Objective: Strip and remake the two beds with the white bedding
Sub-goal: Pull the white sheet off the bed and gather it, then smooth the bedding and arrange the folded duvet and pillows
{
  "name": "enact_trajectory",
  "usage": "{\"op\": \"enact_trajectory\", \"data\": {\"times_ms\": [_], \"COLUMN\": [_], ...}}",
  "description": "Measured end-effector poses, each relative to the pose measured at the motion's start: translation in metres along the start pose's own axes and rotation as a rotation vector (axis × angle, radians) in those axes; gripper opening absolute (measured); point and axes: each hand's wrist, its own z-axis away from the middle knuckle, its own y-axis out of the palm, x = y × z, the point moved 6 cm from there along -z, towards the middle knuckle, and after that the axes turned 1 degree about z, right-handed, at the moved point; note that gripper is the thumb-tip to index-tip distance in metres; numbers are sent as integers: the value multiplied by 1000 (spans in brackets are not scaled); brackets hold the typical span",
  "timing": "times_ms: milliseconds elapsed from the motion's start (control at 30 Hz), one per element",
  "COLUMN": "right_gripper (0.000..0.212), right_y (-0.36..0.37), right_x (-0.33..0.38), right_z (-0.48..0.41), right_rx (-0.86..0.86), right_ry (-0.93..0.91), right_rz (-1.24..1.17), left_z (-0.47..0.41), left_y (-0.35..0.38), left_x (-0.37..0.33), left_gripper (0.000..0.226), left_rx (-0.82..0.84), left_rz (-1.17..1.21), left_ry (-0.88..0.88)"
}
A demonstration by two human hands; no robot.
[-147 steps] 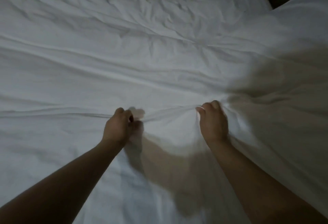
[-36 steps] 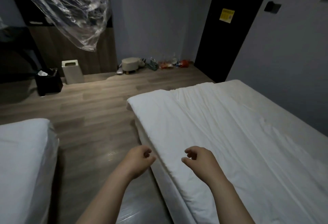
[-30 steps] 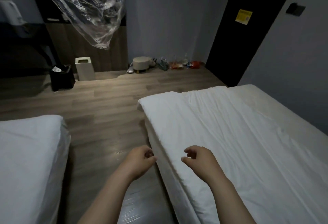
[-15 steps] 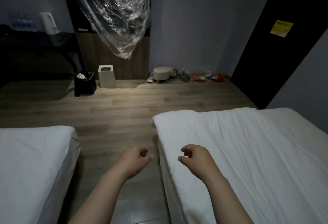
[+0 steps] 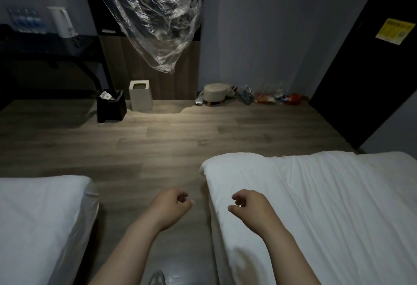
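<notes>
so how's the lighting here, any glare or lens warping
Head view: dim overall, with a brighter pool on the wood floor by the beige bin; head view also shows glints on the hanging clear plastic, a wide-angle lean in the dark door, and a soft arm shadow on the right bed.

Clear plastic sheet hanging above, black bin beside beige bin, small stool, dark door

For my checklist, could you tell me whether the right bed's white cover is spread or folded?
Spread: the white cover lies flat along the bed, only lightly wrinkled.
</notes>
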Motion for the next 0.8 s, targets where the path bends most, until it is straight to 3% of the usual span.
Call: {"op": "enact_trajectory", "data": {"times_ms": [300,800], "right_gripper": [35,35], "right_y": [16,7], "right_x": [68,116], "right_z": [-118,-306], "right_rx": [-33,-4], "right_ry": [97,149], "right_rz": [-15,-2], "left_z": [-135,-318], "left_y": [-74,-133], "left_x": [21,32], "left_gripper": [32,20], "left_rx": [55,109], "left_rz": [-5,-8], "left_ry": [59,82]}}
